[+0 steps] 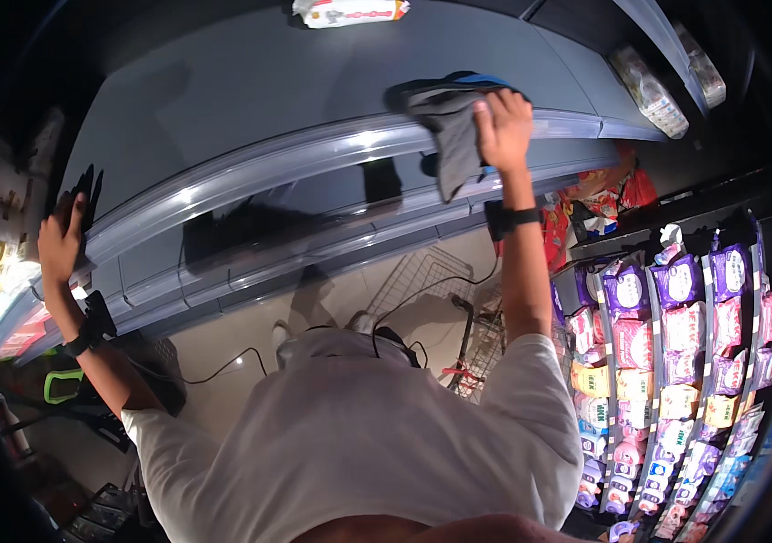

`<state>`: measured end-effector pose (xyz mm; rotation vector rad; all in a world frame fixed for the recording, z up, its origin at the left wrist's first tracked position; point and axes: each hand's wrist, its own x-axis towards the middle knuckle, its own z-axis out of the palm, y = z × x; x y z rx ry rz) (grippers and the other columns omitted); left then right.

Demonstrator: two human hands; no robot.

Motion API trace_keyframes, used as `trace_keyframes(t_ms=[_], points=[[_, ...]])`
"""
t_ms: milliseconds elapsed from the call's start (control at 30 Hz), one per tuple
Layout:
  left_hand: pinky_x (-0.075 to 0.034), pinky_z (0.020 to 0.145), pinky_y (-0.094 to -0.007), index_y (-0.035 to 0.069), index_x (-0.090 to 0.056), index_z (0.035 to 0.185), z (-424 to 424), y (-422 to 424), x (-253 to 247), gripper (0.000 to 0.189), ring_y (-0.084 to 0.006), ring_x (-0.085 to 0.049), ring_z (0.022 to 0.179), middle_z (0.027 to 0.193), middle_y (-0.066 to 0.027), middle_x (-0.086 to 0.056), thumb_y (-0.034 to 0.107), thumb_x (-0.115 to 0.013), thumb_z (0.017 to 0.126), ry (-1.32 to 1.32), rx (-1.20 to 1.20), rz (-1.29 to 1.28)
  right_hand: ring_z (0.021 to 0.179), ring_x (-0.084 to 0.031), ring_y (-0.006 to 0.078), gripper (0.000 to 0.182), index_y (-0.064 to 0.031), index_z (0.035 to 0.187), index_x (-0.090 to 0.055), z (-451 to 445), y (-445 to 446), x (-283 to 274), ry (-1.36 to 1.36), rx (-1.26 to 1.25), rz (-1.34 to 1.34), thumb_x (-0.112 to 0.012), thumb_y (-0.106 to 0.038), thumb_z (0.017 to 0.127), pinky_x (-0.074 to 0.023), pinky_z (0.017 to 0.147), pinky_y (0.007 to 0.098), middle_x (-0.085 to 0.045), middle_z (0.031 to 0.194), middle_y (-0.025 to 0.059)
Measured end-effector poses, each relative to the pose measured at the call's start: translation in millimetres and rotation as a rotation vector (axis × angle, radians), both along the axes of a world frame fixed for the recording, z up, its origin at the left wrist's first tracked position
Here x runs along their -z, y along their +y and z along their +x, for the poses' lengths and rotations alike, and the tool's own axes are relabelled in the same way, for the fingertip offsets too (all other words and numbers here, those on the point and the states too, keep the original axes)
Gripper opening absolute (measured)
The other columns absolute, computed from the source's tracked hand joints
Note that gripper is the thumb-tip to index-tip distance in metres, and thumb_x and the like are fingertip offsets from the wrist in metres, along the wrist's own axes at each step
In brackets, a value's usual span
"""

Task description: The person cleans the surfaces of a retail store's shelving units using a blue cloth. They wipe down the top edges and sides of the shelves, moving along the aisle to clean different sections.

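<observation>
My right hand (507, 130) is closed on a grey cloth (455, 125) at the upper right. The cloth lies over the front edge of a dark grey store shelf (236, 102), with part of it hanging down past the clear edge strip (352, 142). A blue patch shows at the cloth's far side. My left hand (62, 241) is at the shelf's left end, thumb raised, near the edge strip; whether it grips anything there cannot be told. Lower shelf tiers show beneath the top one.
A white printed packet (350, 12) lies at the shelf's back. Packs (650, 91) stand at its right end. Racks of purple and pink packets (681, 326) fill the right. A wire cart (477, 339), a black cable (426, 288) and a green-handled item (63, 385) are below.
</observation>
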<state>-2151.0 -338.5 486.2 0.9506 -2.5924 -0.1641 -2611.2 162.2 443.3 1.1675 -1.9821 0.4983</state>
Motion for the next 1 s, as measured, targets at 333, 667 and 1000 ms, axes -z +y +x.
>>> trace_keyframes(t_ms=[333,667,1000], points=[[-0.048,0.066,-0.0428,0.003,-0.064,0.088,-169.3,184.4,21.8,0.044,-0.0358,-0.064,0.074,0.08,-0.0146,-0.062,0.043,-0.053,0.101,0.409,0.137,-0.162,0.099,-0.062,0.0355,0.031,-0.0059,0.097,-0.068,-192.2,152.9,-9.9,-0.329,0.234,0.042,-0.049,-0.031,0.098,-0.0448,0.084,0.0458,-0.067,0.099,0.0118],[-0.049,0.061,-0.0406,0.006,-0.061,0.079,-201.3,209.4,34.9,0.043,-0.0303,-0.063,0.071,0.077,-0.0095,-0.062,0.04,-0.05,0.103,0.422,0.055,-0.359,0.097,-0.061,0.0313,0.026,-0.0086,0.1,-0.069,-131.4,94.9,28.0,-0.108,0.309,-0.31,-0.054,-0.028,0.092,-0.0407,0.084,0.0465,-0.069,0.102,0.009],[-0.049,0.066,-0.0419,0.006,-0.065,0.095,-202.5,200.2,42.5,0.027,-0.0336,-0.064,0.079,0.086,-0.0111,-0.064,0.029,-0.051,0.101,0.383,0.037,-0.327,0.096,-0.057,0.0271,0.024,-0.0111,0.102,-0.068,62.8,-50.0,9.3,-0.164,-0.016,-0.242,-0.059,-0.029,0.088,-0.0389,0.075,0.0451,-0.059,0.099,0.0071]])
